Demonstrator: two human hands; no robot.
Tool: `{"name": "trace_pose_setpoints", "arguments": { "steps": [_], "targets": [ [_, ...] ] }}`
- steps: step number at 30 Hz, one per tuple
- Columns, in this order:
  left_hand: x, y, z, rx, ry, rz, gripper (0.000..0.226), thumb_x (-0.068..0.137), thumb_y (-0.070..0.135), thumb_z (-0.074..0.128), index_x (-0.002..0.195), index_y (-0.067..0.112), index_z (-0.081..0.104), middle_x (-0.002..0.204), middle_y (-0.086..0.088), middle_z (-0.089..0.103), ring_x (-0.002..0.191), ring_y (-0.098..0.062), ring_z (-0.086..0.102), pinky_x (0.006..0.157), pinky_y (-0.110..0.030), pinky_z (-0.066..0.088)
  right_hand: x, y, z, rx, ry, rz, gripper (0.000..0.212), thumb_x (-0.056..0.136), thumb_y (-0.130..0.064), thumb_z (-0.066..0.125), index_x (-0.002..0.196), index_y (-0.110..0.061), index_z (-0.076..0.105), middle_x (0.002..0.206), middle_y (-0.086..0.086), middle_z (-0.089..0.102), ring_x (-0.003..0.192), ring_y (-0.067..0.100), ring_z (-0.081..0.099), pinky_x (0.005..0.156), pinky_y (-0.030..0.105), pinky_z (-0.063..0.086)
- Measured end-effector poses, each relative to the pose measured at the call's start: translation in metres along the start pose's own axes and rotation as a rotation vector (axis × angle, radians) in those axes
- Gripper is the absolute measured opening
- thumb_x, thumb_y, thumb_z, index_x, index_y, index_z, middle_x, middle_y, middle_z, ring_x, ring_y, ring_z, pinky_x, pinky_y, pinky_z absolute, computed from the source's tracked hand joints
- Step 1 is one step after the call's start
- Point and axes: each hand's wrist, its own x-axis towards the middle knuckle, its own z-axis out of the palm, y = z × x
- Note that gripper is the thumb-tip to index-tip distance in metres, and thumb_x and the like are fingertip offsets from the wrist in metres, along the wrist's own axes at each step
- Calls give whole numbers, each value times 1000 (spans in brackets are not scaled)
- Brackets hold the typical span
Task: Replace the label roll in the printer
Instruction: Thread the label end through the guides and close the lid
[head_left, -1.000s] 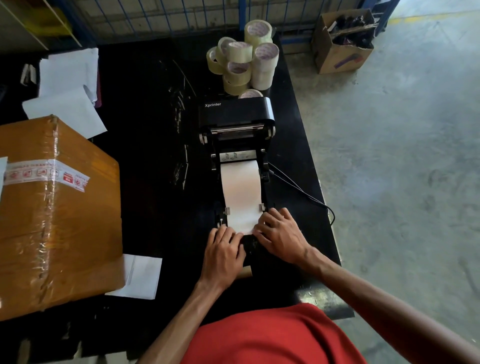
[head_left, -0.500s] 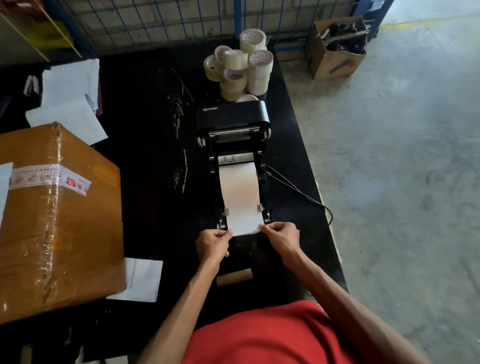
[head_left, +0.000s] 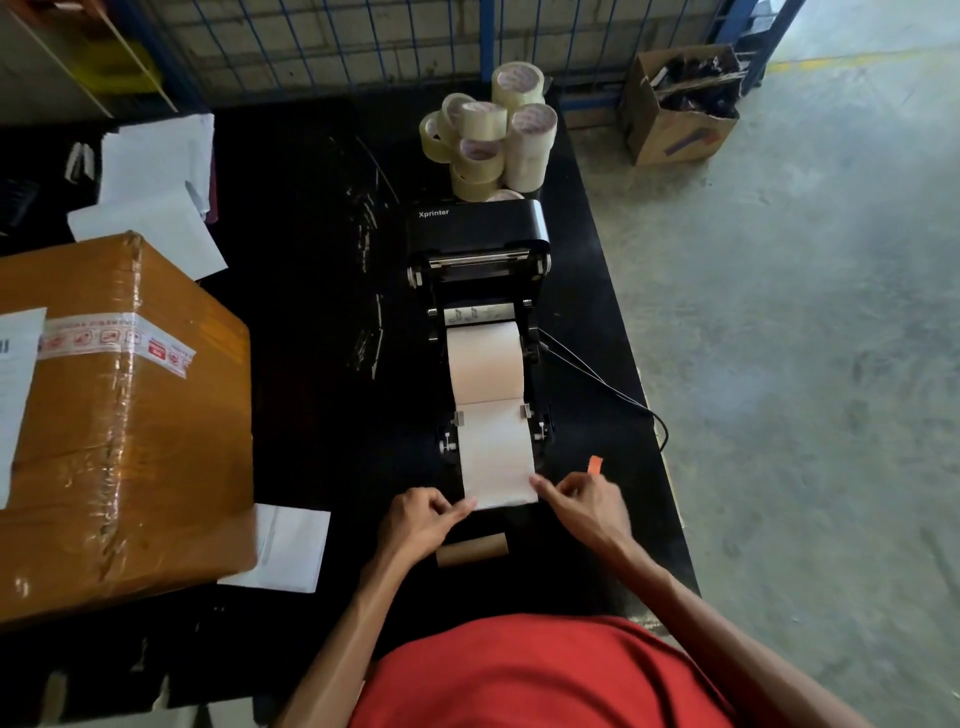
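A black label printer (head_left: 478, 228) stands open on the black table, its lid tipped back. A white label roll (head_left: 484, 361) sits in its bay, and the label strip (head_left: 496, 457) runs forward between the side guides past the printer's front. My left hand (head_left: 423, 519) pinches the strip's near left corner. My right hand (head_left: 584, 501) pinches its near right corner, with a small orange scrap (head_left: 595, 464) sticking up behind the fingers. An empty brown cardboard core (head_left: 471, 550) lies on the table just in front of my hands.
A large taped cardboard box (head_left: 114, 415) fills the left side, with white sheets (head_left: 283, 545) beside and behind it. Several tape rolls (head_left: 493, 135) are stacked behind the printer. A cable (head_left: 597, 379) trails off the printer's right. The table's right edge (head_left: 649, 395) is close.
My hands went from lying flat over the printer's front to pinching the strip's two corners. The strip now reaches farther toward me. The cardboard core has come into view.
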Motion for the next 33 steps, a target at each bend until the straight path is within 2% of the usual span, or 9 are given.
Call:
{"name": "trace_pose_setpoints", "arguments": {
  "steps": [4,9,13,17,20,23,25,28,33],
  "targets": [
    [23,23,-61,-22,264,-10,40,87,55,62,81,17,70,77,-5,69,86,-29,70,68,-28,44,24,-42,-55,32,305,-68,57,83,-71,55,53,-22,58,51,-1,60,56,21,63,53,26,37],
    [77,117,-150,-595,365,47,44,95,56,47,93,18,68,106,-8,68,100,-23,62,83,-33,46,88,-148,-132,260,346,-215,63,93,-67,39,54,-18,48,54,-6,54,55,17,53,59,32,39],
    [92,175,-176,-757,186,72,69,95,64,36,141,15,50,148,-7,50,135,-25,47,115,-42,35,119,-208,-157,410,37,-97,86,92,-75,32,127,-3,64,126,16,64,116,33,62,104,44,48],
    [74,171,-163,-594,317,84,60,96,64,31,86,18,68,94,-2,67,93,-25,61,85,-34,49,96,-209,-148,361,99,-85,102,80,-88,26,111,-1,68,107,15,66,104,35,65,98,45,51],
    [52,137,-133,-602,311,54,83,87,77,24,124,14,65,127,-9,66,117,-29,60,105,-43,46,63,-170,-126,408,124,-89,91,73,-93,27,74,-12,68,75,5,70,76,21,69,67,31,51],
    [23,96,-84,-567,280,47,78,82,83,24,114,22,61,109,2,64,93,-17,62,82,-32,49,32,-115,-88,498,92,-127,65,87,-77,45,73,-19,68,58,-8,67,49,-6,60,42,13,41],
    [9,77,-54,-497,288,28,56,87,76,31,86,24,51,84,3,60,71,-15,57,58,-25,39,21,-81,-59,494,62,-139,47,97,-58,51,101,-16,71,87,-6,73,74,-5,66,61,17,49],
    [7,57,-24,-457,336,26,36,96,53,47,93,17,50,78,4,58,72,-20,57,55,-24,36,13,-50,-31,480,32,-155,38,103,-37,51,133,-14,58,122,4,70,112,20,67,97,42,53],
    [8,43,-4,-413,393,98,29,98,42,50,110,16,47,81,10,56,67,-1,56,51,-13,37,6,-36,-18,555,-46,-233,39,106,-32,44,142,-18,41,138,6,63,119,11,65,103,40,53]
  ]
}}
